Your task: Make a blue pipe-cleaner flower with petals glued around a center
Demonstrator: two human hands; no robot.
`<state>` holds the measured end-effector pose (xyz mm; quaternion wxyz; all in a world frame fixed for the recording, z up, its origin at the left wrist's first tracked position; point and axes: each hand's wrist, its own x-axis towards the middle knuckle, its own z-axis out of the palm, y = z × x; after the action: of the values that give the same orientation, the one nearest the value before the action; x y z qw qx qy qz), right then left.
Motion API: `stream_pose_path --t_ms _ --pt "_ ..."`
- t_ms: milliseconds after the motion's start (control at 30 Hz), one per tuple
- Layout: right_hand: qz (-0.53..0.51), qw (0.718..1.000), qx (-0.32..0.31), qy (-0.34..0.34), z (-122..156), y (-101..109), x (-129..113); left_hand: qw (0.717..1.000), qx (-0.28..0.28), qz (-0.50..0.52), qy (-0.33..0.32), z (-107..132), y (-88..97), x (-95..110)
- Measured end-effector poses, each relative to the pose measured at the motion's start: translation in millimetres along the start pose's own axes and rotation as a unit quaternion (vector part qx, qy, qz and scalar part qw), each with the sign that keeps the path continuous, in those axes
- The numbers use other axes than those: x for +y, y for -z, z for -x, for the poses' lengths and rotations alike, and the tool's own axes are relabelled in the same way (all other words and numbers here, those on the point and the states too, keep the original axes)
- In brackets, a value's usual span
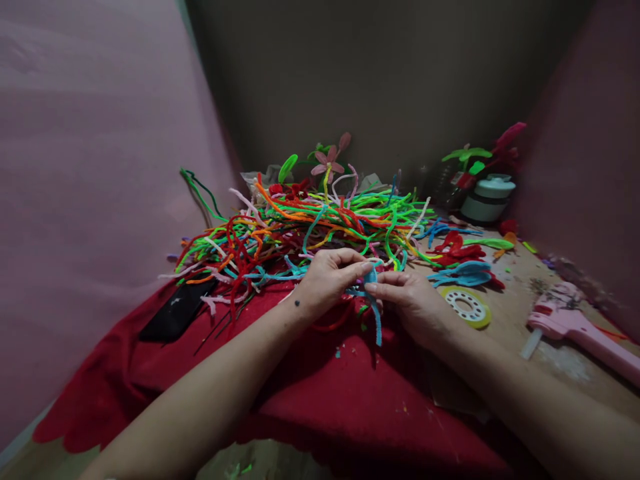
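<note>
Forearms (210, 383) are extended from the lower frame. At centre, a fuzzy blue strip (377, 321) is pinched in the grip of the left hand (327, 272) and right hand (416, 300), apparently so that it is steadied from both sides. Pink glue gun (563, 321) is laid at right, presumably within easy reach; multicoloured stems (345, 220) are heaped behind.

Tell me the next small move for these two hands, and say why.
Probably the right hand should slide down and take the loose end of the blue fuzzy stem, with the left hand holding the upper part: both hands pinch it near the top, while that end hangs free below the fingers, in front of the red cloth.
</note>
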<state>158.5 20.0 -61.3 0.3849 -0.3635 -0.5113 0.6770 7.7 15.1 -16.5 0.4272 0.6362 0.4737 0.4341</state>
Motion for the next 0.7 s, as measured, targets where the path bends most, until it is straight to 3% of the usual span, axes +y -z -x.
stream_pose_path --t_ms 167,400,700 --pt "0.02 0.999 0.038 -0.012 1.6 -1.9 -0.8 1.0 -0.008 -0.028 0.001 1.3 -1.6 1.5" --pt "0.046 0.997 0.065 0.017 5.8 -4.5 -6.9 0.993 0.051 -0.085 -0.058 3.2 -6.8 2.7" --pt "0.013 0.999 0.048 -0.009 3.2 -4.3 -4.4 1.0 0.013 -0.005 0.006 2.5 -6.6 2.8"
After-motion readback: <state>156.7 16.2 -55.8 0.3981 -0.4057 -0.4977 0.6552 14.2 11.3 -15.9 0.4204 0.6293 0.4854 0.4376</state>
